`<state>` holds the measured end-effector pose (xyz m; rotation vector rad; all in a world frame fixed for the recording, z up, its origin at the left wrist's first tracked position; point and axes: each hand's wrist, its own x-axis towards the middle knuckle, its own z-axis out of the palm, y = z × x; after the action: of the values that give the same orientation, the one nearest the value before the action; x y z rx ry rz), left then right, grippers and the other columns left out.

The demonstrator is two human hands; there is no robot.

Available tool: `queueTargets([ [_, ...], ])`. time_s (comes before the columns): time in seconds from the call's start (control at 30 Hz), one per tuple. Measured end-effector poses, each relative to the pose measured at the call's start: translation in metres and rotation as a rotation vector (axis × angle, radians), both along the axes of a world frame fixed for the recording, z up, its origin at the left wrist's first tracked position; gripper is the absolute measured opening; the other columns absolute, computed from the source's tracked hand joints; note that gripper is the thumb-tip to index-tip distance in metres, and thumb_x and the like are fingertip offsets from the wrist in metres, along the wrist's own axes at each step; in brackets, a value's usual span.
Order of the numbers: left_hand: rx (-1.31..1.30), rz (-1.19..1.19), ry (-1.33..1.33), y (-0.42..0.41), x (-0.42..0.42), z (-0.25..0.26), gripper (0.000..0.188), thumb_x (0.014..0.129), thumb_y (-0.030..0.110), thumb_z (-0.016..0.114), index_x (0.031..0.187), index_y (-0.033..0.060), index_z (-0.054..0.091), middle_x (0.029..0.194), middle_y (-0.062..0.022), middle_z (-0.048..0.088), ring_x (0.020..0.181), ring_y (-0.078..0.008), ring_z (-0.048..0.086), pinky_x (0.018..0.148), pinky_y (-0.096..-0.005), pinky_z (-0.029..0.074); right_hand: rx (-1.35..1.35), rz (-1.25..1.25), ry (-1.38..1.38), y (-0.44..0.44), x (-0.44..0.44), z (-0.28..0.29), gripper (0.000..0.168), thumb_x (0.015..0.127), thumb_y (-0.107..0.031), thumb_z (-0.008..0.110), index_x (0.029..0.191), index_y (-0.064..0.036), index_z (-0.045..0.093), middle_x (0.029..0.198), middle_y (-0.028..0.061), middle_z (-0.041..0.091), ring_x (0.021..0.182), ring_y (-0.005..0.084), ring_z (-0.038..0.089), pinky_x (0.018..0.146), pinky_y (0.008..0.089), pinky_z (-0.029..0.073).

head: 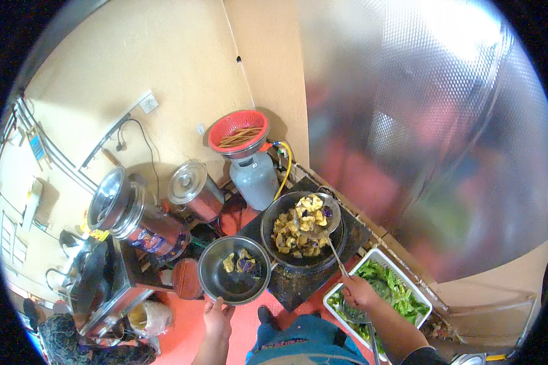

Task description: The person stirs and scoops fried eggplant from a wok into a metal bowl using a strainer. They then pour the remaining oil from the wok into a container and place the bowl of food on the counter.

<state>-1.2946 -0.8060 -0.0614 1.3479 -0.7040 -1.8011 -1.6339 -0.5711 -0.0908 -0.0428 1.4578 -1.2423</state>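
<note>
My left hand (pixel 218 317) grips the near rim of a steel bowl (pixel 235 289), which holds a few yellow and purple food pieces (pixel 244 263). In my right hand (pixel 360 293) is the handle of a metal skimmer (pixel 336 253). Its head, heaped with yellow fried pieces (pixel 311 213) and some purple ones, is over a black wok (pixel 266 228). More browned yellow pieces (pixel 285 235) lie in the wok, which sits on a dark stove. Below my right forearm stands a white plastic basket (pixel 422 299) of green leaves (pixel 404 292), with another metal utensil in it.
Behind the wok, a grey gas cylinder (pixel 255 178) carries a red basket (pixel 215 132) of brown sticks. Lidded steel pots (pixel 187 182) stand to the left. A translucent plastic curtain (pixel 370 159) hangs at the right. Part of a person (pixel 61 340) shows at the lower left.
</note>
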Motion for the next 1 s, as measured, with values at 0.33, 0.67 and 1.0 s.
queueTargets([
  [0.33, 0.01, 0.015, 0.002, -0.006, -0.022, 0.008, 0.004, 0.095, 0.01, 0.054, 0.093, 0.011, 0.052, 0.097, -0.0066, 0.06, 0.088, -0.0239, 0.058, 0.084, -0.0414, 0.051, -0.025, -0.023, -0.172, -0.012, 0.007, 0.012, 0.025, 0.099, -0.036, 0.051, 0.085, -0.014, 0.045, 0.058, -0.0032, 0.042, 0.042, 0.0102, 0.037, 0.034, 0.0287, 0.028],
  [0.67, -0.002, -0.038, -0.039, -0.02, -0.027, 0.002, 0.012, 0.094, 0.011, 0.053, 0.106, 0.0131, 0.055, 0.102, -0.0036, 0.061, 0.089, -0.0205, 0.057, 0.075, -0.0345, 0.051, -0.014, -0.072, -0.145, -0.013, 0.013, 0.011, 0.028, 0.098, -0.035, 0.052, 0.087, -0.009, 0.048, 0.058, 0.0012, 0.045, 0.043, 0.0118, 0.041, 0.035, 0.0292, 0.03],
  [1.0, -0.095, -0.101, -0.07, -0.049, -0.082, -0.042, 0.007, 0.091, 0.009, 0.059, 0.094, 0.0039, 0.061, 0.083, -0.0056, 0.063, 0.069, -0.0153, 0.059, 0.062, -0.029, 0.05, 0.131, 0.153, 0.344, 0.002, 0.03, 0.075, 0.027, 0.095, -0.033, 0.057, 0.094, -0.006, 0.057, 0.064, 0.0062, 0.058, 0.05, 0.0184, 0.056, 0.045, 0.0325, 0.043],
])
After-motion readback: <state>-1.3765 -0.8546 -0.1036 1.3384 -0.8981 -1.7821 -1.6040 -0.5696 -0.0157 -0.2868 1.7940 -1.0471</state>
